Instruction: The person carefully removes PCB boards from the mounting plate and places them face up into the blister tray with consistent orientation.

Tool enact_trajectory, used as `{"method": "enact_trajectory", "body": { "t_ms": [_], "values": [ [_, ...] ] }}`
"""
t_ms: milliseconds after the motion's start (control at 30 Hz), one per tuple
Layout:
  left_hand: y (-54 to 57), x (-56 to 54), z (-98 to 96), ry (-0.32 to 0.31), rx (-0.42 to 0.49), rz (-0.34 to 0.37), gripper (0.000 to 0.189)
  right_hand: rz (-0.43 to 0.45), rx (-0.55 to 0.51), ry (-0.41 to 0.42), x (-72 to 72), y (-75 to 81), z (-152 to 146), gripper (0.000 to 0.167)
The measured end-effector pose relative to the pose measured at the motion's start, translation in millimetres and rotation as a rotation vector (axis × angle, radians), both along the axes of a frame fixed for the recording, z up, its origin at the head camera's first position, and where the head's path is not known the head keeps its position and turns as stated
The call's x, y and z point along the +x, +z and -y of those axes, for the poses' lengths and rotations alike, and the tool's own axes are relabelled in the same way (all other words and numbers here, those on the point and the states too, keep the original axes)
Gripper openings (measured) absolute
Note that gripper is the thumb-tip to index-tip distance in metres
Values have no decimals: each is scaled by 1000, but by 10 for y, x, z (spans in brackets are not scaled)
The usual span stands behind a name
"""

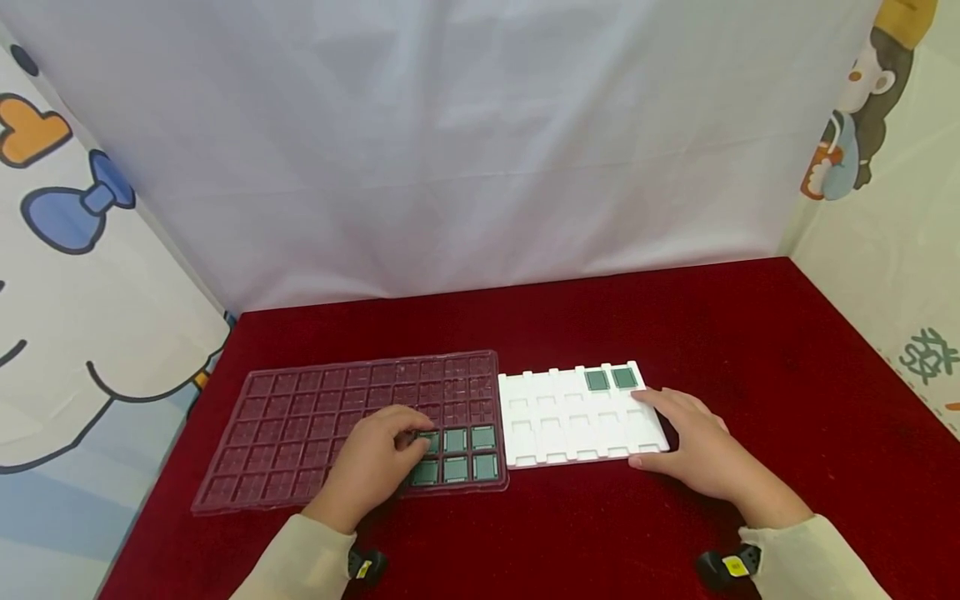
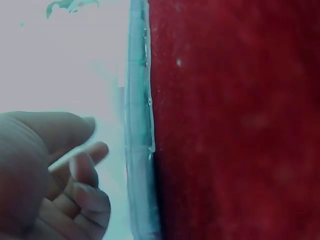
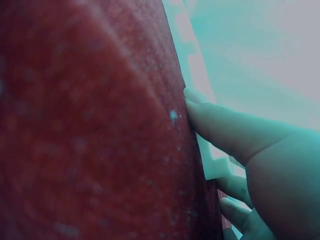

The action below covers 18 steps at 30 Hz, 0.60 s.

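Observation:
My left hand (image 1: 377, 454) is over the near right part of a clear plastic compartment tray (image 1: 330, 367), its thumb and index finger at a green square chip (image 1: 431, 440). In the left wrist view the thumb (image 2: 75, 127) and fingertips stand apart, with nothing seen between them. Several more green chips (image 1: 456, 470) lie in the pockets beside this hand. My right hand (image 1: 693, 446) holds the right end of a white tray (image 1: 577, 429), thumb along the near edge and fingers at the right side. Two green chips (image 1: 597, 381) sit in the white tray's far right pockets.
Both trays lie side by side on a dark red cloth (image 1: 570, 533), their short edges close together. A white curtain (image 1: 480, 150) hangs behind the table. Printed cloth panels (image 1: 75, 333) stand at left and right.

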<state>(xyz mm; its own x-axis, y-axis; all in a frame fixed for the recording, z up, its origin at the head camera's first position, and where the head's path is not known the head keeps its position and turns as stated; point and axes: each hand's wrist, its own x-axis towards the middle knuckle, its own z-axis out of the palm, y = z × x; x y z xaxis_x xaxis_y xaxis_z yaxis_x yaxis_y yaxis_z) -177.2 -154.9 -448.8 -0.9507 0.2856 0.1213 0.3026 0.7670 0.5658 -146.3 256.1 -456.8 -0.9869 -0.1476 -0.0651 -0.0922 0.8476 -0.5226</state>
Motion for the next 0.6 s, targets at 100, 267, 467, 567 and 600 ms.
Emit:
{"method": "enact_trajectory", "body": {
  "t_ms": [100, 267, 467, 567, 600],
  "values": [
    [52, 8, -62, -11, 17, -3, 18, -2, -2, 0, -7, -2, -1, 90],
    [100, 23, -175, -41, 68, -19, 18, -6, -1, 3, -22, -12, 1, 90],
    [154, 31, -315, -77, 132, -24, 18, -5, 2, 0, -16, -18, -2, 89],
    [190, 33, -396, -89, 150, -26, 18, -7, 0, 0, -13, -22, -5, 89],
    [199, 31, -424, -93, 156, -24, 18, -9, -1, 1, -13, -23, -6, 89]
  ]
}}
